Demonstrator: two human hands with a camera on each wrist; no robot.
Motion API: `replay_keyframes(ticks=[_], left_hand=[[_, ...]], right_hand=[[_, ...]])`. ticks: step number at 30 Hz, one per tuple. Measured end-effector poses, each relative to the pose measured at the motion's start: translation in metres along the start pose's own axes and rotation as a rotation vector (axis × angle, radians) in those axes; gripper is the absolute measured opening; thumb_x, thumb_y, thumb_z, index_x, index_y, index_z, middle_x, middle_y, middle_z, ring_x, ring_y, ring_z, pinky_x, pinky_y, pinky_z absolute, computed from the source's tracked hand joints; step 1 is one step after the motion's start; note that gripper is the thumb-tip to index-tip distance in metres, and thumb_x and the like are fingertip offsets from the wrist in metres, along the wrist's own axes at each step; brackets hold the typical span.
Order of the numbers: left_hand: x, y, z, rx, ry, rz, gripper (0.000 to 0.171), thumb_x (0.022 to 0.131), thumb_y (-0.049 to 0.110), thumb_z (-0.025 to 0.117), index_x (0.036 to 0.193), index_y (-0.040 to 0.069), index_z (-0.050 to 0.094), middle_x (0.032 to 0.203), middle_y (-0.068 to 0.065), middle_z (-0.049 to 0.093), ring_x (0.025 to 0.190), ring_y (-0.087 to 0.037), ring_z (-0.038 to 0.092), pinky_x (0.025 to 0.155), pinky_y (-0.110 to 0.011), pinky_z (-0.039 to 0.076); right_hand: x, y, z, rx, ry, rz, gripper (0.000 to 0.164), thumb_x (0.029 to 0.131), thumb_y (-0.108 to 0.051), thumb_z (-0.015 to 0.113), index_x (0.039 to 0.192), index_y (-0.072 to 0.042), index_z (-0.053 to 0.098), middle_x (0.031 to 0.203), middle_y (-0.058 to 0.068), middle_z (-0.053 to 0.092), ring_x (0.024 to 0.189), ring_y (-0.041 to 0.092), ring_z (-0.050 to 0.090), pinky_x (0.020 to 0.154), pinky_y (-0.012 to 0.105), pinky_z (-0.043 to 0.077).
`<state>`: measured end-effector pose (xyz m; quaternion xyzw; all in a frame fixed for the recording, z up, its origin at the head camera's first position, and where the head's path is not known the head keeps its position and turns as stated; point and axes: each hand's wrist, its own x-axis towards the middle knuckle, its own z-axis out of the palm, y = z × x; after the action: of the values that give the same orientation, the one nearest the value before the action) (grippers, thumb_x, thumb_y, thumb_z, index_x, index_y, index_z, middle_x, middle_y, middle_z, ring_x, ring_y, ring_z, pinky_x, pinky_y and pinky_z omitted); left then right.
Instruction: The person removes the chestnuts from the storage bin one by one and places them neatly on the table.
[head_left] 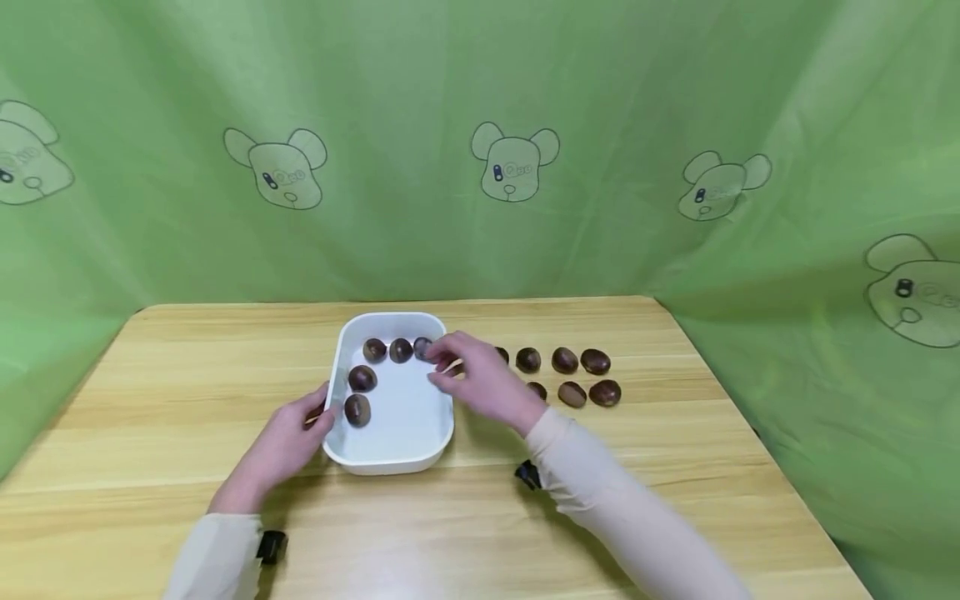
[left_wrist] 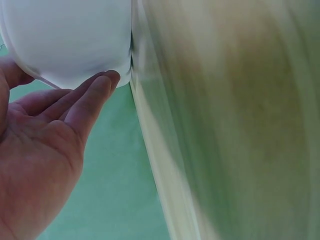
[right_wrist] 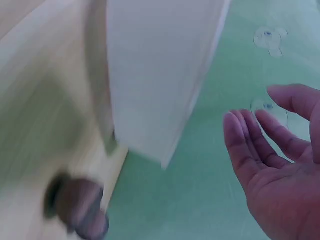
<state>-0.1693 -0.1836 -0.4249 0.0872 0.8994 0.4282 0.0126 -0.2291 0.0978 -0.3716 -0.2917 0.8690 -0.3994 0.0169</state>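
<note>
A white rectangular tray (head_left: 397,417) sits on the table in the head view, with several brown chestnuts in it. Three line its far side, the rightmost chestnut (head_left: 422,348) beside my right fingertips; two more, one a chestnut (head_left: 357,410), lie along the left side. My left hand (head_left: 288,437) holds the tray's left wall, thumb at the rim and fingers against the outside, as the left wrist view also shows. Over the tray's right rim hovers my right hand (head_left: 483,375). In the right wrist view its fingers are loosely bent, apart from the thumb, with nothing between them.
Right of the tray, several more chestnuts (head_left: 572,394) lie in two rows on the wooden table (head_left: 600,483), some partly behind my right hand. A green curtain (head_left: 405,233) with printed mouse heads hangs behind and around the table.
</note>
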Motion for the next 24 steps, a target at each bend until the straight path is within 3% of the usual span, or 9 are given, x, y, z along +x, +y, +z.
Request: replay_keyframes(ticks=[6,16,24], left_hand=[[0.001,0.001,0.001,-0.020,-0.003,-0.010,0.052,0.104,0.018,0.048,0.149,-0.005,0.032,0.144,-0.026,0.043,0.125,-0.043,0.049,0.103,-0.050,0.042],[0.002,0.000,0.001,-0.001,0.004,-0.008,0.053,0.104,0.019,0.049,0.149,-0.004,0.034,0.142,-0.027,0.045,0.122,-0.044,0.051,0.101,-0.051,0.044],[0.002,-0.002,0.002,-0.006,0.010,0.011,0.052,0.104,0.017,0.049,0.148,-0.006,0.034,0.141,-0.028,0.046,0.121,-0.043,0.052,0.099,-0.050,0.046]], right_hand=[[0.024,-0.009,0.034,-0.023,-0.106,0.012,0.026,0.089,-0.008,0.073,0.112,-0.003,0.064,0.105,0.007,0.063,0.094,0.014,0.061,0.084,0.024,0.054],[0.041,-0.024,0.064,-0.071,-0.120,0.042,0.034,0.085,-0.008,0.077,0.115,0.000,0.063,0.101,0.006,0.065,0.090,0.012,0.060,0.080,0.016,0.050],[0.046,-0.031,0.083,-0.208,-0.176,0.108,0.035,0.085,-0.014,0.078,0.117,-0.006,0.067,0.112,0.004,0.068,0.106,0.020,0.063,0.091,0.022,0.049]])
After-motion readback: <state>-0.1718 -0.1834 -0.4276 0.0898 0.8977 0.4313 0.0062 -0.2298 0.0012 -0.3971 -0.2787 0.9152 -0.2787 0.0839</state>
